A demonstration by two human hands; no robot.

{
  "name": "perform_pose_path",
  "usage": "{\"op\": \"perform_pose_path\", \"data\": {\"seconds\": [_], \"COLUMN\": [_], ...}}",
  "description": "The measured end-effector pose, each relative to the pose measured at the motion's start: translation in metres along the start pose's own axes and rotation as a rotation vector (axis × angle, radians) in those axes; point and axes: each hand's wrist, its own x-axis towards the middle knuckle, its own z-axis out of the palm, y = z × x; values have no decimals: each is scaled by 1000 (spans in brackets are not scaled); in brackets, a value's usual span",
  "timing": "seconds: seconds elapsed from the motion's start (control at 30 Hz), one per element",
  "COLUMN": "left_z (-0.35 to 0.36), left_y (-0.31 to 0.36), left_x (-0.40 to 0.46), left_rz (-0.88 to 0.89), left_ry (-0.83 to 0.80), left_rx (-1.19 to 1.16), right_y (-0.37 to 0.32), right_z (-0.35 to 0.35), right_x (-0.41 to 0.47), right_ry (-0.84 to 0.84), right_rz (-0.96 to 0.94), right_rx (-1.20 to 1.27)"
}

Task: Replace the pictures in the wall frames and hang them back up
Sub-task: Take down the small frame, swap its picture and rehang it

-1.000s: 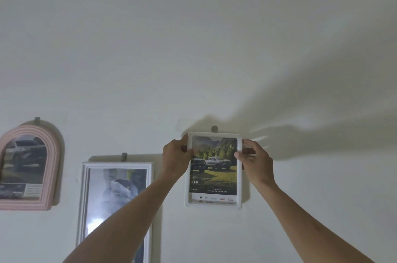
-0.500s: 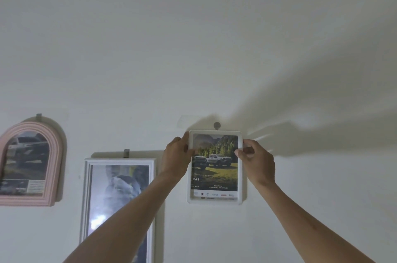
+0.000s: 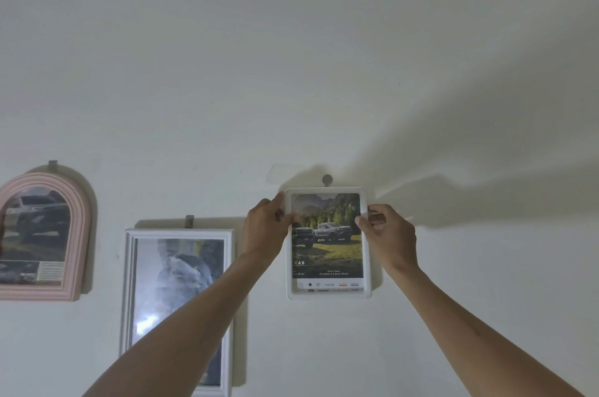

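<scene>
— Head view: what have your hands got?
— My left hand [image 3: 264, 228] and right hand [image 3: 387, 231] pinch the small white frame [image 3: 328, 294] by its upper side edges, flat against the wall [image 3: 291, 56], under the hook [image 3: 327, 180].
— Room around it?
— Bare wall at twelve and three o'clock.
— Frames?
— Three: this one, a large white frame [image 3: 129, 283] and a pink arched frame [image 3: 81, 234] at nine o'clock.

The small white frame [image 3: 328, 242], gripped at its sides by the left hand [image 3: 265, 228] and right hand [image 3: 387, 233], has risen against the wall until its top edge meets the round hook [image 3: 327, 179].
</scene>
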Motion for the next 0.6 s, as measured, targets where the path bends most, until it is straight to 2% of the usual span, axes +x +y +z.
{"op": "perform_pose_path", "data": {"seconds": [0.6], "left_z": [-2], "left_y": [1], "left_x": [0], "left_rz": [-33], "left_ry": [-8], "left_rx": [-40], "right_y": [3], "right_z": [1], "right_x": [0], "right_ry": [0], "right_rz": [12], "right_rx": [-25]}}
